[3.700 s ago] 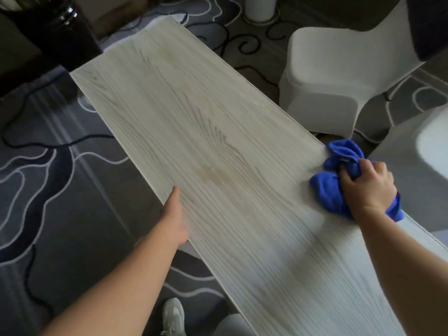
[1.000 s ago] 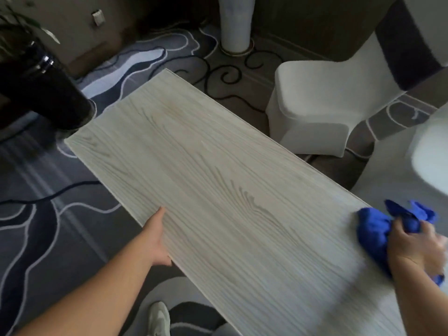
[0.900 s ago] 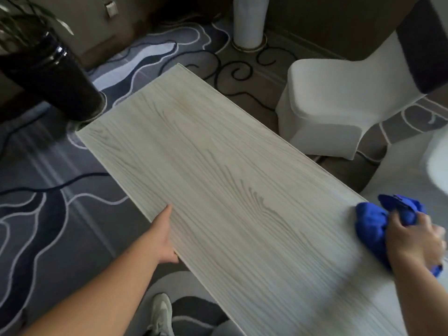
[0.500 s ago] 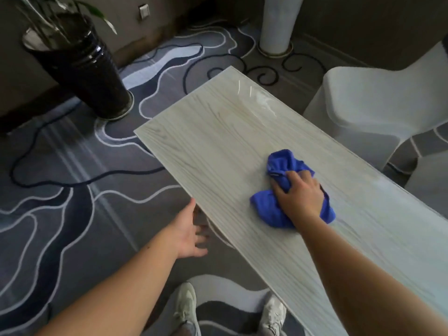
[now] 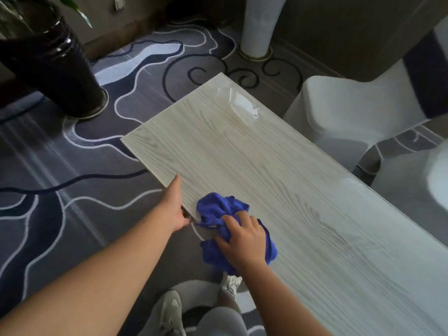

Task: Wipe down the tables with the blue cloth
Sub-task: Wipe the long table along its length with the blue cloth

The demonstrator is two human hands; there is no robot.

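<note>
A long pale wood-grain table (image 5: 278,170) runs from the upper middle to the lower right. A crumpled blue cloth (image 5: 218,210) lies on its near left edge, partly hanging over it. My right hand (image 5: 242,238) presses down on the cloth, fingers closed over it. My left hand (image 5: 173,204) rests against the table's left edge just beside the cloth, thumb along the top, fingers under the rim and hidden.
A white moulded chair (image 5: 351,112) stands to the right of the table, another white shape (image 5: 438,175) at the right border. A black planter (image 5: 51,69) stands at the upper left, a white column base (image 5: 257,27) at the top. Patterned carpet (image 5: 60,190) surrounds the table.
My right hand has dragged the cloth from the table's middle to its near left edge. My left hand, off the table half a second ago, now grips that edge.
</note>
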